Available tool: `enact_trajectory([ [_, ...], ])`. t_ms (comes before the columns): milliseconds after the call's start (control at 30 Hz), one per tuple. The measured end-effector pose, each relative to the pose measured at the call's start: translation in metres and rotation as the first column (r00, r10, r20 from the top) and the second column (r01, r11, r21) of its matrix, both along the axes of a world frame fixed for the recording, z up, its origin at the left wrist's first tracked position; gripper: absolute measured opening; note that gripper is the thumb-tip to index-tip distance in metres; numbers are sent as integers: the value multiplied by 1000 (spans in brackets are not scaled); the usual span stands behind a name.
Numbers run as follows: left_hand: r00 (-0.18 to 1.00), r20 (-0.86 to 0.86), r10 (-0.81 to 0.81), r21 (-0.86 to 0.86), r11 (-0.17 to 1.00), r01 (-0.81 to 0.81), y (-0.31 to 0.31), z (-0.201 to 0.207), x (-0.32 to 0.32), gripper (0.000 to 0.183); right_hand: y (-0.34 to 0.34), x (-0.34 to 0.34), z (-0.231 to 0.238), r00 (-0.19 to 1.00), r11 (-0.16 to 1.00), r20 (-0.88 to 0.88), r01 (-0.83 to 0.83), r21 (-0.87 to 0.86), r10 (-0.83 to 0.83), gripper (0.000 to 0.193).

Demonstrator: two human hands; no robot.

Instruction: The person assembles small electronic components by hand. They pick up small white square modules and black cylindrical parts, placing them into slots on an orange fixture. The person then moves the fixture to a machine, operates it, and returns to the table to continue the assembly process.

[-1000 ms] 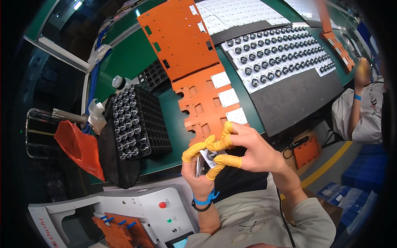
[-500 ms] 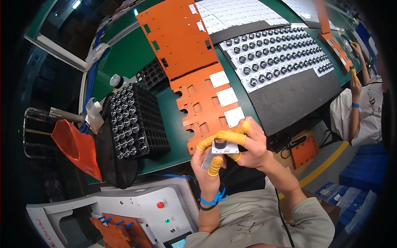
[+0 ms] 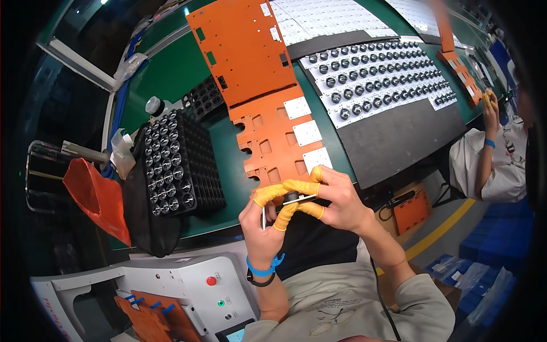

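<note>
I'm in an assembly workshop: parts tray (image 3: pixel 206 171) on the green bench (image 3: pixel 168 71)'s near-left corner, push-button machine (image 3: pixel 194 273) by its front edge.

Green bench (image 3: pixel 171 68) bears orange fixture (image 3: pixel 268 108), apparently a jar (image 3: pixel 152 105)

- The small, flat white plate (image 3: pixel 308 199) with a round black component (image 3: pixel 291 196) on it has tipped: half a second ago its broad face showed; now it appears as a thin edge.
- The left hand's (image 3: pixel 261 232) yellow-covered thumb has come up against the plate.
- A co-worker's hand (image 3: pixel 490 114), raised and blurred one second ago, is lower.
</note>
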State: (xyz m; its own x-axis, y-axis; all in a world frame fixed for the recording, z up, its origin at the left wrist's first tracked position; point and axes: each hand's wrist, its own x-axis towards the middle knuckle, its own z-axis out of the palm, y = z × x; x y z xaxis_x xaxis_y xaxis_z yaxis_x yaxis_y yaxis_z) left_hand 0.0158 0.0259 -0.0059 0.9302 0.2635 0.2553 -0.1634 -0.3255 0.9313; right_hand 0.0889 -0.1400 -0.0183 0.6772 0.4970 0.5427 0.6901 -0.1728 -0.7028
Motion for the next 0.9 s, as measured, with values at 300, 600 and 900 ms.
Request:
enact_trajectory([
  [300, 877, -170, 450, 381, 850, -362, 19, 4, 14, 22, -16, -6, -1, 975, 988, -193, 128, 82, -110, 43],
  [600, 838, -314, 445, 436, 852, -289, 24, -7, 14, 18, -21, -11, -7, 973, 987, -211, 114, 111, -88, 38],
  [900, 867, -340, 364, 526, 838, -146, 37, -14, 16, 24, -32, -3, -2, 970, 978, -176, 185, 91, -168, 33],
])
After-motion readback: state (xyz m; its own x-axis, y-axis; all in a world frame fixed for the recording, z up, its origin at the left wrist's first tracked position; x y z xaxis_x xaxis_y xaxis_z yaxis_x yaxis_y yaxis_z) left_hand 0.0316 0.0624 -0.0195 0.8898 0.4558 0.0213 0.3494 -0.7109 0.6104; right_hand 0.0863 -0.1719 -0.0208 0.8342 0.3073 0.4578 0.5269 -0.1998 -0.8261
